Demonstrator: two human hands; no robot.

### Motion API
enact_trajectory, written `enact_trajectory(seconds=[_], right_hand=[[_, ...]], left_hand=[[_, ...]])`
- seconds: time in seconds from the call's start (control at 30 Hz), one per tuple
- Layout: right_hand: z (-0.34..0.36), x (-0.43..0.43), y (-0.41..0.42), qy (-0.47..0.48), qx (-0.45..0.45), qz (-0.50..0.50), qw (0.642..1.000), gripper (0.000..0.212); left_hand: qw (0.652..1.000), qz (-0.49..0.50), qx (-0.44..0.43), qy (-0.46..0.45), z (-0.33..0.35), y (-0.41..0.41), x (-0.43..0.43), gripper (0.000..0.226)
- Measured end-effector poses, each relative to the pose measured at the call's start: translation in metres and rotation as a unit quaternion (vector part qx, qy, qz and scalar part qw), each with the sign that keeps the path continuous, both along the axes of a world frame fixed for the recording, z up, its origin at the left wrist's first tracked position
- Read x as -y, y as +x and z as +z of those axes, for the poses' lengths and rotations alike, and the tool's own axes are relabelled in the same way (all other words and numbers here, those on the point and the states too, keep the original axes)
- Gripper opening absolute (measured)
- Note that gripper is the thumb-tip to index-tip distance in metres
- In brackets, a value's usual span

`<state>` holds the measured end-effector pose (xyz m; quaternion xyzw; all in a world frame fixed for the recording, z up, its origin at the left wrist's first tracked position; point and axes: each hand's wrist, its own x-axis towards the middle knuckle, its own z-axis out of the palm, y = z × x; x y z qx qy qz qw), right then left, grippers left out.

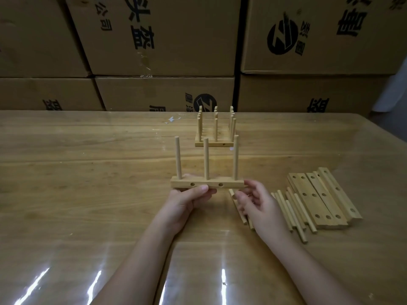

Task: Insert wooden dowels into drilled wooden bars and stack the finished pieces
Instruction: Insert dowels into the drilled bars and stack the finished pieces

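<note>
Wooden bar point(231, 184) is spanning left-right at frame centre, left hand point(187, 202) gripping it, right hand point(258, 201) hanging loose beside; finished stack point(214, 143) is sitting directly above.

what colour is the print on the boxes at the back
Black, on brown cardboard boxes; head view.

The wooden table point(88, 150) is covered with a glossy clear film point(66, 271) that throws back streaks of light. The finished pieces point(214, 137) stand on it in a close row, dowels upright. Nearer the person and to their right lie flat drilled bars point(323, 199), side by side, and loose dowels point(295, 208) lie against them. Just left of the finished pieces is a small pale patch point(171, 119).
</note>
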<state>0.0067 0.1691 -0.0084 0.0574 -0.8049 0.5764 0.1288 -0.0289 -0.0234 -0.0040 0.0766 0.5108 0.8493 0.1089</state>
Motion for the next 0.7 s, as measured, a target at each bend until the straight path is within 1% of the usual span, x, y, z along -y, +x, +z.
enact_trajectory(seconds=[0.07, 0.13, 0.2, 0.3, 0.33, 0.37, 0.43, 0.53, 0.57, 0.63, 0.67, 0.7], right_hand=[[0.000, -0.003, -0.003, -0.016, 0.003, -0.002, 1.000, 0.019], [-0.002, -0.005, -0.006, -0.003, 0.007, -0.004, 1.000, 0.015], [-0.003, -0.011, -0.009, 0.015, 0.011, -0.010, 1.000, 0.016], [-0.003, -0.022, -0.012, 0.055, 0.012, -0.042, 0.998, 0.032], [-0.002, -0.025, -0.013, 0.068, 0.011, -0.054, 0.996, 0.034], [-0.002, -0.027, -0.013, 0.080, 0.009, -0.063, 0.995, 0.035], [-0.003, -0.029, -0.014, 0.104, 0.000, -0.074, 0.992, 0.035], [-0.004, -0.029, -0.014, 0.143, -0.008, -0.083, 0.986, 0.038], [-0.004, -0.029, -0.015, 0.149, -0.009, -0.084, 0.985, 0.039], [-0.003, -0.029, -0.015, 0.154, -0.010, -0.088, 0.984, 0.037], [-0.003, -0.030, -0.016, 0.159, -0.011, -0.088, 0.983, 0.037], [-0.003, -0.030, -0.016, 0.162, -0.011, -0.088, 0.983, 0.036]], left_hand=[[1.000, 0.008, 0.009, -0.004, -0.002, -0.001, -0.001, 0.035], [1.000, 0.015, 0.013, -0.011, -0.003, -0.001, -0.002, 0.042], [1.000, 0.023, 0.014, -0.013, -0.001, -0.002, -0.001, 0.041], [0.998, 0.059, 0.032, 0.009, 0.001, -0.003, 0.000, 0.031], [0.997, 0.071, 0.035, -0.003, 0.001, -0.003, -0.001, 0.028], [0.995, 0.084, 0.032, -0.039, 0.001, -0.002, -0.002, 0.027], [0.983, 0.106, 0.009, -0.149, 0.003, -0.001, -0.003, 0.023], [0.955, 0.094, -0.021, -0.279, 0.014, -0.001, 0.007, 0.027], [0.935, 0.078, -0.036, -0.343, 0.019, -0.001, 0.012, 0.026], [0.874, 0.020, -0.075, -0.480, 0.025, -0.002, 0.020, 0.014], [0.849, -0.009, -0.089, -0.520, 0.026, -0.003, 0.021, 0.011], [0.836, -0.024, -0.096, -0.539, 0.026, -0.003, 0.021, 0.012]])
